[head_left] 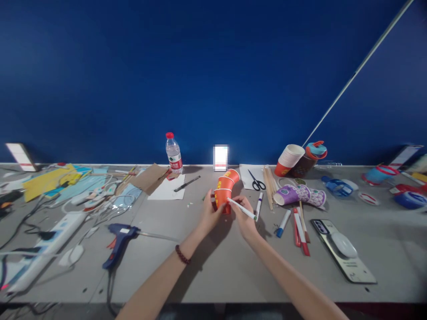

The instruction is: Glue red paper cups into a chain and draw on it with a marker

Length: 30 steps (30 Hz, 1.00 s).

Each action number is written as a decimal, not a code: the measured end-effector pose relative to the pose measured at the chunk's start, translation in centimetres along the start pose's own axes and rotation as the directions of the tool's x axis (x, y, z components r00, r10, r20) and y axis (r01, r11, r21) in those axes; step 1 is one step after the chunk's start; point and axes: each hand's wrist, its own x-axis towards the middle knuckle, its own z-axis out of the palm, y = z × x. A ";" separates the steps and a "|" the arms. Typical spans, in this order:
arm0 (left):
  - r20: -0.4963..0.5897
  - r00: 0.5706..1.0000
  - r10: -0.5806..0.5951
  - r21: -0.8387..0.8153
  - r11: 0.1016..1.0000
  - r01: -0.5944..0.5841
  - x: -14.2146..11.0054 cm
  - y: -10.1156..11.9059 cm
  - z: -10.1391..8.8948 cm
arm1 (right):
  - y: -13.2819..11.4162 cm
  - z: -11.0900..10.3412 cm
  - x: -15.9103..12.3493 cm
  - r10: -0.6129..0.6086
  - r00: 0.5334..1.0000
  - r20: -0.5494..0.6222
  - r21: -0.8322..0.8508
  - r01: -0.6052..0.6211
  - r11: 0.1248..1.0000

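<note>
Near the middle of the table, my left hand (209,212) is closed around the lower end of a curved chain of orange paper cups (224,186). The cups are joined one into another and bend to the right at the top. My right hand (245,222) is closed on a white marker (242,208), its tip against the lowest cup and its green end pointing right. A purple-and-white marker (259,206) lies just beyond that hand. Black scissors (256,181) rest on white paper behind it.
A glue gun (122,240) and a power strip (50,249) with cables lie left. A water bottle (174,153) stands near the blue wall. To the right are stacked cups (289,160), a purple cup chain (298,195), markers (302,231) and a phone (347,255).
</note>
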 end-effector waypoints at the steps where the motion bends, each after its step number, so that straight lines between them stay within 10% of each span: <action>1: -0.023 1.000 0.000 -0.033 0.999 -0.001 0.0 -0.3 0.3 | 0.1 0.0 -0.1 -0.005 1.000 -0.021 0.012 0.005 1.000; 16: 0.134 0.981 -0.139 -0.459 0.869 0.185 -0.9 -0.6 0.6 | -0.2 -1.5 -1.0 -0.100 0.993 0.055 -0.078 0.105 0.991; 30: 0.144 0.968 -0.206 -0.471 0.846 0.251 -1.0 -0.4 0.3 | -0.7 -1.4 -1.8 -0.135 0.988 0.078 -0.153 0.145 0.978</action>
